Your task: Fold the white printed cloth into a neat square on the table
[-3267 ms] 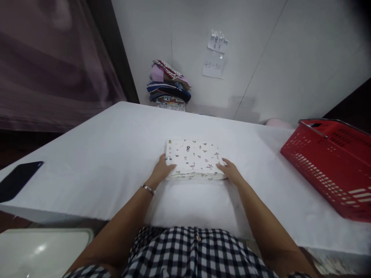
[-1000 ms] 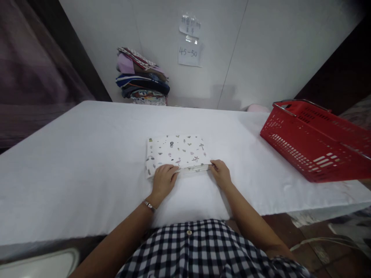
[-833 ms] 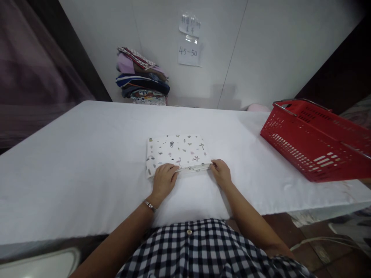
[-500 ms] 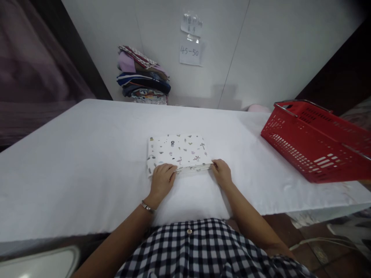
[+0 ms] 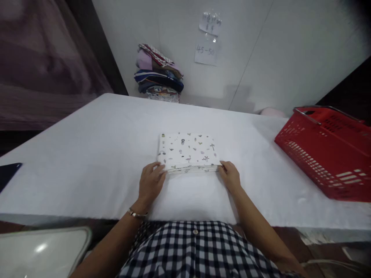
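A folded white cloth (image 5: 188,150) with small printed plants, birds and palm trees lies flat on the white-covered table. Its layered near edge faces me. My left hand (image 5: 151,181) is at the cloth's near left corner, thumb and fingertips closed on it. At the near right corner, my right hand (image 5: 230,175) pinches the edge between thumb and bent fingers. Parts of the fingertips on both sides are hidden from view.
A red plastic basket (image 5: 327,154) with metal handles stands on the table's right. Behind the far edge is a stack of folded fabrics (image 5: 159,75). A dark flat object (image 5: 8,173) sits at the left edge, and a white stool-like surface (image 5: 43,251) is below.
My left hand has slid left along the near edge to the cloth's corner. My right hand stays at its corner. The view has turned left, bringing the dark flat object in.
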A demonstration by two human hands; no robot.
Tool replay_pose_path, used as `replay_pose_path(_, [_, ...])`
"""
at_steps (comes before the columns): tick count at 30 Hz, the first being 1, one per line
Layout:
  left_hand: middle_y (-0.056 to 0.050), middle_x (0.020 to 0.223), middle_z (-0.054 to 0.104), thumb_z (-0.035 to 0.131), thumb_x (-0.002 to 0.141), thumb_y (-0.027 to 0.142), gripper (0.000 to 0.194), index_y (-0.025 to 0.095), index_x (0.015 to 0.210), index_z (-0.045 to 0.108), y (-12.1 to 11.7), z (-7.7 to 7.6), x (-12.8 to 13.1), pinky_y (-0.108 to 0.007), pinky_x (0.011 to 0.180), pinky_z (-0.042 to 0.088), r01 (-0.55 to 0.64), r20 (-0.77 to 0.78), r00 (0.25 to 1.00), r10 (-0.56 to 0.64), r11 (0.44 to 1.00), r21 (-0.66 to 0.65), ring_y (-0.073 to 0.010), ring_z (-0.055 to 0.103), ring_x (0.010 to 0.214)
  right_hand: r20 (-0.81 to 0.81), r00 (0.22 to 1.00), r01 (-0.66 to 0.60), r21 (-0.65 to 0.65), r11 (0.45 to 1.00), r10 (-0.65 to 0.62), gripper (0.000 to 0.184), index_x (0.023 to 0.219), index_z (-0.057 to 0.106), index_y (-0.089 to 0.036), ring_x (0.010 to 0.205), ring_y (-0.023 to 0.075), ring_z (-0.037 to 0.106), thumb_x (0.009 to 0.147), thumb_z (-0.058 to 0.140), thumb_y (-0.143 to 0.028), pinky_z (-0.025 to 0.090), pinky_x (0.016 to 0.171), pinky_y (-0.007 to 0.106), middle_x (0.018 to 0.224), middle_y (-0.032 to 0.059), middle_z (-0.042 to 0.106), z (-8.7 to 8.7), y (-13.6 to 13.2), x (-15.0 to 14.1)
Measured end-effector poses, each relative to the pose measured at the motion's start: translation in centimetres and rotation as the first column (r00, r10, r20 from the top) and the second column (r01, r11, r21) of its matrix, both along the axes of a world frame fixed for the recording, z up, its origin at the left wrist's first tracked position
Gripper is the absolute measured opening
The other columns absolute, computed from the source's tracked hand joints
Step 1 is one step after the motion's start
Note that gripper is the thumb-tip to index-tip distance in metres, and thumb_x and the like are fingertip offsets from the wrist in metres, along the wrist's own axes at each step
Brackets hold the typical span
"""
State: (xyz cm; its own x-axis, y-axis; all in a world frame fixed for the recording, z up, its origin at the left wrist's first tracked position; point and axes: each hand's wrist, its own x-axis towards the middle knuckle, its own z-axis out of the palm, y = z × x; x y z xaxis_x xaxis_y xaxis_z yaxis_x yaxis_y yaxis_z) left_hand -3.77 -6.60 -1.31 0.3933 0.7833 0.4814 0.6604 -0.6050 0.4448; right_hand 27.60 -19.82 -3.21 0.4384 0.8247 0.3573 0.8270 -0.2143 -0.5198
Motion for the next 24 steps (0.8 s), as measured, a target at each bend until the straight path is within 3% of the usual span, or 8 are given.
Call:
replay_pose_path(3, [-0.006, 0.111, 0.060, 0.052, 0.085, 0.033, 0.023, 0.024, 0.100, 0.066, 0.1, -0.2, -0.6, -0.036, 0.087, 0.049, -0.011, 0.036, 0.999, 0.012, 0.999, -0.040, -0.0223, 0.056, 0.100, 0.027, 1.000, -0.002, -0.002, 1.000, 0.002, 0.028, 0.103, 0.064, -0.020, 0.081, 0.0189, 0.054, 0.089, 0.043, -0.034, 0.043, 0.075, 0.032, 0.085, 0.0035, 0.061, 0.1, 0.0, 0.2])
replay_pose_path(9, [-0.002, 0.108, 0.057, 0.051, 0.084, 0.031, 0.021, 0.024, 0.097, 0.067, 0.2, -1.1, -0.5, -0.026, 0.068, 0.054, 0.028, 0.213, 0.977, 0.027, 0.968, -0.250, -0.0122, 0.060, 0.076, 0.038, 0.999, -0.018, -0.021, 1.000, 0.019, 0.028, 0.102, 0.064, -0.021, 0.080, 0.0193, 0.055, 0.089, 0.043, -0.034, 0.044, 0.074, 0.032, 0.086, 0.0040, 0.062, -0.2, -0.1, 0.6])
replay_pose_path(12, [-0.002, 0.103, 0.057, 0.053, 0.083, 0.027, 0.019, 0.023, 0.094, 0.067, 0.3, -1.2, -0.4, -0.028, 0.074, 0.053, 0.033, 0.220, 0.975, 0.009, 0.982, -0.185, -0.0147, 0.060, 0.084, 0.073, 0.997, -0.018, 0.002, 1.000, 0.018, 0.028, 0.103, 0.064, -0.021, 0.085, 0.0211, 0.056, 0.088, 0.045, -0.034, 0.046, 0.076, 0.036, 0.090, 0.0055, 0.063, -0.4, -0.2, 0.7])
replay_pose_path(15, [-0.005, 0.104, 0.058, 0.053, 0.084, 0.022, 0.018, 0.022, 0.095, 0.067, 0.3, -0.9, -0.2, -0.034, 0.086, 0.049, 0.029, 0.165, 0.986, -0.026, 0.999, -0.019, -0.0193, 0.057, 0.098, 0.177, 0.984, -0.035, 0.078, 0.996, 0.021, 0.030, 0.110, 0.062, -0.022, 0.101, 0.0256, 0.054, 0.086, 0.047, -0.030, 0.045, 0.087, 0.045, 0.108, 0.0091, 0.062, -0.1, -0.2, 0.5])
replay_pose_path(18, [-0.007, 0.109, 0.060, 0.055, 0.085, 0.024, 0.017, 0.021, 0.097, 0.067, 0.1, -0.4, 0.2, -0.039, 0.091, 0.044, 0.043, 0.097, 0.994, -0.052, 0.994, 0.101, -0.0219, 0.055, 0.103, 0.237, 0.966, -0.145, 0.173, 0.974, 0.102, 0.034, 0.117, 0.059, -0.023, 0.110, 0.0261, 0.052, 0.086, 0.045, -0.022, 0.043, 0.093, 0.048, 0.119, 0.0098, 0.059, 0.7, 0.4, -0.7])
replay_pose_path(24, [-0.007, 0.107, 0.063, 0.056, 0.086, 0.025, 0.015, 0.022, 0.093, 0.069, 0.1, 0.3, 1.5, -0.040, 0.091, 0.041, 0.093, 0.007, 0.996, -0.094, 0.992, 0.085, -0.0225, 0.055, 0.104, 0.255, 0.894, -0.416, 0.175, 0.892, 0.367, 0.022, 0.105, 0.064, -0.023, 0.106, 0.0233, 0.056, 0.089, 0.048, -0.022, 0.043, 0.092, 0.043, 0.109, 0.0076, 0.065, 2.0, 3.5, -5.2])
